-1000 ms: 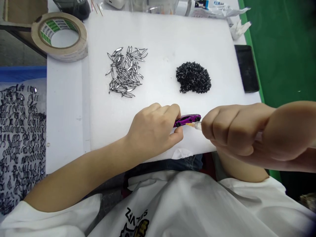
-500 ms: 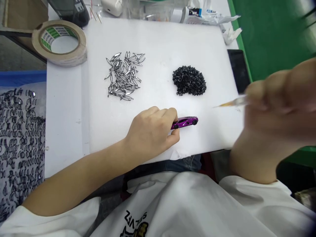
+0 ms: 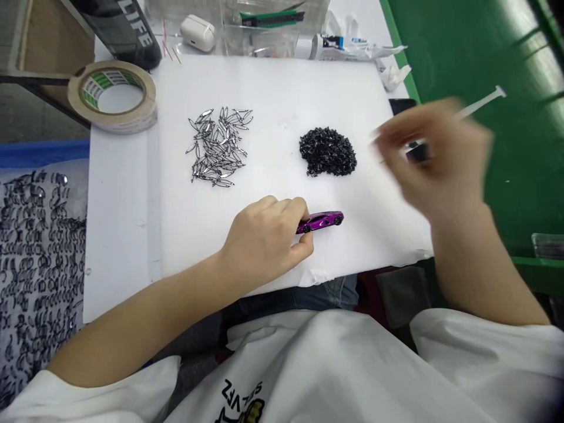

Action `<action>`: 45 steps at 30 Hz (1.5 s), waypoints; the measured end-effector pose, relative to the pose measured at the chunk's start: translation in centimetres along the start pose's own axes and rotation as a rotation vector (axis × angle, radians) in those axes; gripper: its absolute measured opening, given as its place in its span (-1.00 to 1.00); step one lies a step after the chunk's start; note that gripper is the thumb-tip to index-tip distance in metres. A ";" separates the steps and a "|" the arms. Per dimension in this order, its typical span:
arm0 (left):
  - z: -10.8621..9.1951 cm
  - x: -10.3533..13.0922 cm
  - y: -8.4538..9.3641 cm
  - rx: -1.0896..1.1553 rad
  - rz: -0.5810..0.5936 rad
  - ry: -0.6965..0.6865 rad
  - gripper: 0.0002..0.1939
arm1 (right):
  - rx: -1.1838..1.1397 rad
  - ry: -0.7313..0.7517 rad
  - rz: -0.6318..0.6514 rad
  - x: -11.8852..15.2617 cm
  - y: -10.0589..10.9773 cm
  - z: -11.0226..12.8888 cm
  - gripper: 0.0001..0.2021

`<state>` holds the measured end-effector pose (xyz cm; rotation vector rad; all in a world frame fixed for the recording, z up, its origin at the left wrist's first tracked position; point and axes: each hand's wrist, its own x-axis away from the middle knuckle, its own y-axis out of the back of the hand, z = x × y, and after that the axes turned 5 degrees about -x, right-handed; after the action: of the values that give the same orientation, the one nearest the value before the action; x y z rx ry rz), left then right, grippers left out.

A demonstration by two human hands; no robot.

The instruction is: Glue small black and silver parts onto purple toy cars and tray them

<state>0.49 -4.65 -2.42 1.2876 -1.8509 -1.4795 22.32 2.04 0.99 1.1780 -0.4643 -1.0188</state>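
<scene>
My left hand (image 3: 267, 238) pinches the rear of a small purple toy car (image 3: 322, 221) between thumb and fingers, low over the white foam board (image 3: 264, 82). To the right, my blurred right hand (image 3: 440, 158) is in the air with thumb and fingers curled together. A thin white syringe (image 3: 480, 103) passes through it, its flat plunger end pointing up and right; the tip is smeared. Between the hands, farther back, lies a pile of small shiny black pieces (image 3: 328, 154). A loose heap of slim, clear, black-edged pieces (image 3: 217, 147) sits on the left of the board.
At the upper left are a tape roll (image 3: 112, 97), a dark bottle (image 3: 118, 29) and a white earbud case (image 3: 197, 32). A clear box with a green cutter (image 3: 272, 19) stands behind. Sheets of small dark parts (image 3: 39, 270) lie left, below table height.
My right hand has swung left and inward and turned, so the syringe's plunger end now shows instead of its needle tip. My left hand keeps the toy car. The view has shifted slightly.
</scene>
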 end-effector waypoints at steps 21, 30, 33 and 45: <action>0.0 0.0 -0.2 0.002 -0.004 0.002 -0.88 | 0.055 -0.191 0.069 -0.2 -2.2 1.7 -0.92; 0.1 -0.2 0.0 0.020 0.018 0.013 -0.89 | 0.149 0.061 0.139 2.5 -2.0 -1.0 -0.84; 0.2 -0.2 0.1 0.026 0.028 0.007 -0.88 | 0.145 0.168 0.190 2.0 -1.7 -1.5 -0.85; 0.3 -0.2 0.1 0.022 0.039 0.009 -0.88 | 0.176 0.196 0.232 0.9 -2.1 -1.7 -0.81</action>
<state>0.36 -4.36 -2.41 1.2588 -1.8815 -1.4345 23.21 2.09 -1.70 1.3318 -0.5289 -0.6664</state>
